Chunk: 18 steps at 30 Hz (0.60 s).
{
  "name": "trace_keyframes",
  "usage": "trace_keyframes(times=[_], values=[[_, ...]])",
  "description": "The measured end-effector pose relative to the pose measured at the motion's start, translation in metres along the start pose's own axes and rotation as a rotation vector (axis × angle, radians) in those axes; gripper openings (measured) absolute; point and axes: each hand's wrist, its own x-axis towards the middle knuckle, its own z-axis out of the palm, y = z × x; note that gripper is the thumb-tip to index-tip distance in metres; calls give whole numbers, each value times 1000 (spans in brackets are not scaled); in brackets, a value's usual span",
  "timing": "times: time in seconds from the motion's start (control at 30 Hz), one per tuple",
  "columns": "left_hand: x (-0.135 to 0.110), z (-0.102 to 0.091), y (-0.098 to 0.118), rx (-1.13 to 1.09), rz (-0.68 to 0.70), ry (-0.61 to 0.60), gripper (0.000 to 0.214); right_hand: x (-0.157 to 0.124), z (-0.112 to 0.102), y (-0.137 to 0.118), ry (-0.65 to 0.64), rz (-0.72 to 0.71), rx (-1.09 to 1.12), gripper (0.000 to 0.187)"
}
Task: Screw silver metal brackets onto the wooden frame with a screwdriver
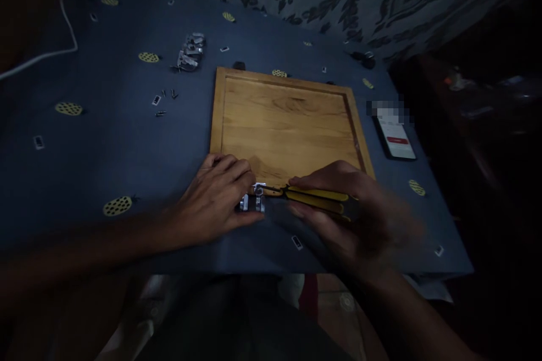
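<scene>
A wooden board [288,118] with a raised rim lies on a blue cloth-covered table [105,141]. At its near edge sits a small metal hinge [253,198]. My left hand [218,200] is closed round the hinge and presses it against the board's edge. My right hand [351,217], slightly blurred, grips a yellow and black screwdriver [317,198] lying almost level, with its tip at the hinge.
More metal hinges [190,52] are heaped at the far left, with loose screws [166,102] nearer. A lit phone [396,135] lies right of the board. A white cable [63,22] runs across the far left corner. A patterned curtain hangs behind.
</scene>
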Motion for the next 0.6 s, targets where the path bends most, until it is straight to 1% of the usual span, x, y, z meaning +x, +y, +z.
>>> trace_keyframes(times=[0.07, 0.1, 0.2, 0.23, 0.27, 0.3, 0.33, 0.47, 0.6], values=[[0, 1, 0, 3, -10, -11, 41, -3, 0, -1, 38, 65, 24, 14], [0, 1, 0, 6, -12, -17, 41, -4, -1, -2, 86, 105, 34, 11], [0, 1, -1, 13, -10, -19, 39, -9, -3, -5, 337, 231, 54, 8], [0, 1, -1, 12, -7, -16, 39, -10, -4, -6, 402, 265, 64, 9], [0, 1, -1, 11, -8, -15, 38, -11, -4, -7, 440, 288, 68, 9], [0, 1, -1, 11, -11, -15, 37, -12, -4, -7, 449, 293, 66, 10], [0, 0, -1, 12, -15, -16, 37, -13, -3, -6, 430, 285, 59, 10], [1, 1, 0, 27, -11, -4, 42, -17, 1, -1, 289, 209, 6, 8], [1, 1, 0, 35, -5, 7, 40, -20, 7, 4, 240, 239, 4, 7]])
